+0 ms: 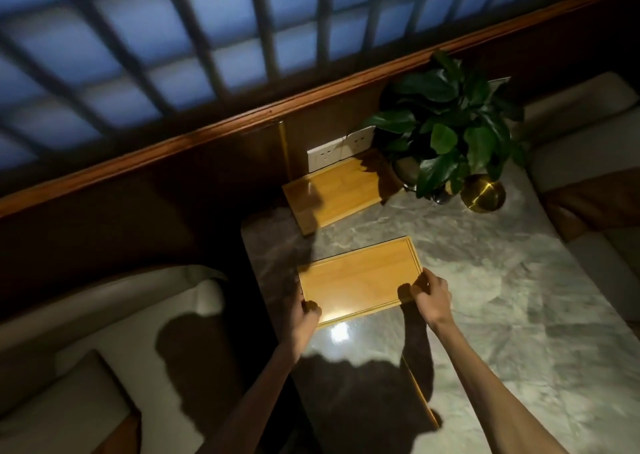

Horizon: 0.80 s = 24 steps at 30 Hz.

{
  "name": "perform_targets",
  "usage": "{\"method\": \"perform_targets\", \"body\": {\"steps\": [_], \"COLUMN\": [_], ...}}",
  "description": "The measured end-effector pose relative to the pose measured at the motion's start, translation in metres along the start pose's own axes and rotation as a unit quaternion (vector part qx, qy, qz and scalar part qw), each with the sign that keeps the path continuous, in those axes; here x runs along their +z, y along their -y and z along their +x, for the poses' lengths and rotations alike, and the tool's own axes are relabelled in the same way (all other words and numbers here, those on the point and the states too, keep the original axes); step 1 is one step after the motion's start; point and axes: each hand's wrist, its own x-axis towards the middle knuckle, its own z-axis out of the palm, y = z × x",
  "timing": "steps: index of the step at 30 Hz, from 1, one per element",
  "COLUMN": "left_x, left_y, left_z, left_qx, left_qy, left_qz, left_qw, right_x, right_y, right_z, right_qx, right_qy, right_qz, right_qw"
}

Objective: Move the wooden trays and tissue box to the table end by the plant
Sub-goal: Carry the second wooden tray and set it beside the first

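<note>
A wooden tray [360,280] lies over the marble table [519,297] near its middle. My left hand [304,311] grips the tray's near left corner. My right hand [431,292] grips its right end. A second wooden tray [332,194] rests at the far end of the table, against the wall and beside the plant [450,131]. Another wooden piece [420,394] lies in shadow close to me, only its lit edge showing. No tissue box is in view.
A brass pot [483,194] stands under the plant at the far right corner. Wall sockets [341,150] sit behind the far tray. Cushioned seats flank the table, the left one [121,342] and the right one [588,162]. A latticed window [207,38] runs above.
</note>
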Motion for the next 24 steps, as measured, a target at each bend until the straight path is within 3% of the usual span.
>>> {"method": "perform_targets", "body": {"steps": [1,3,6,9,15,24], "left_x": [0.002,0.009,0.023,0.032,0.048,0.052], "left_y": [0.007,0.027,0.051,0.059,0.028,-0.010], "left_z": [-0.002,-0.011,-0.019,-0.014,0.020,0.046], "left_qx": [0.045,0.153,0.226,0.252,0.220,0.216], "left_qy": [-0.031,-0.076,-0.024,0.004,0.030,0.042], "left_qz": [0.074,0.277,0.426,0.435,0.495,0.484], "left_qw": [0.996,0.946,0.876,0.864,0.840,0.847], "right_x": [0.000,0.008,0.039,0.055,0.031,0.008], "right_y": [0.001,0.001,-0.005,-0.008,0.012,0.050], "right_z": [-0.004,-0.019,-0.050,-0.056,-0.006,0.033], "right_qx": [-0.023,-0.099,-0.177,-0.135,-0.163,-0.155], "right_qy": [-0.007,-0.023,0.035,0.081,0.071,0.103], "right_qz": [-0.026,-0.142,-0.318,-0.360,-0.386,-0.396], "right_qw": [0.999,0.985,0.931,0.920,0.905,0.899]}}
